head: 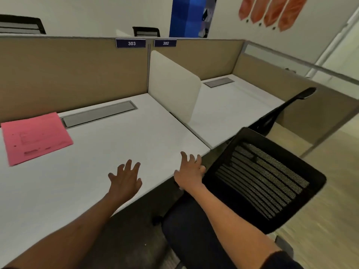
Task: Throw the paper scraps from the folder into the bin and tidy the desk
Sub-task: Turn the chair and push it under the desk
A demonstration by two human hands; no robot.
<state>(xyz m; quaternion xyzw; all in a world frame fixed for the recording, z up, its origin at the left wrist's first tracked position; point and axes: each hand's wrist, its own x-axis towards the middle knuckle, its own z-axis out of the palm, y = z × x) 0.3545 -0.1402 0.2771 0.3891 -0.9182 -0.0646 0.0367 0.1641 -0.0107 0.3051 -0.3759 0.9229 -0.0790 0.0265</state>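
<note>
Both hands empty, left grip and right grip spread; pink folder lies well apart, so a careless grab could spill scraps across the table.

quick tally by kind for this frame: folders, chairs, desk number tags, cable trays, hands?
Pink folder: 1
Office chairs: 4 (mesh-back, one at desk 302, two behind the partition)
Desk number tags: 2 (303, 302)
Cable trays: 2
Hands: 2, left hand, right hand, both open
Total: 11
</note>
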